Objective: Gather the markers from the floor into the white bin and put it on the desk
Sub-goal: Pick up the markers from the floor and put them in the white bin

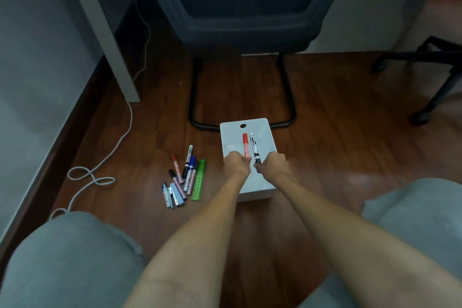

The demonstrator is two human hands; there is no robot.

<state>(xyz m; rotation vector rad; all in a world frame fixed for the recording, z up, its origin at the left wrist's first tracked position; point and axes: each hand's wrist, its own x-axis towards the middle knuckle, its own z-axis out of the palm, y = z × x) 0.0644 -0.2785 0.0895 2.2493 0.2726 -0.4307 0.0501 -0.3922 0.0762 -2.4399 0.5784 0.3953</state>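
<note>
A white bin [265, 132] stands on the wooden floor in front of me. Over it, my left hand [236, 164] grips a red-capped marker [245, 144] pointing away from me. My right hand [273, 165] grips a white marker with a black cap [255, 149] beside it. Both markers hover above the bin's inside. Left of the bin, a pile of several markers [183, 177] lies on the floor, along with a green ruler [199, 181].
A dark chair with a black sled base [197, 97] stands just beyond the bin. A white desk leg [117, 57] is at the left, with a white cable [105, 157] looping on the floor. An office chair's wheeled base [425, 87] is at the right. My knees frame the bottom.
</note>
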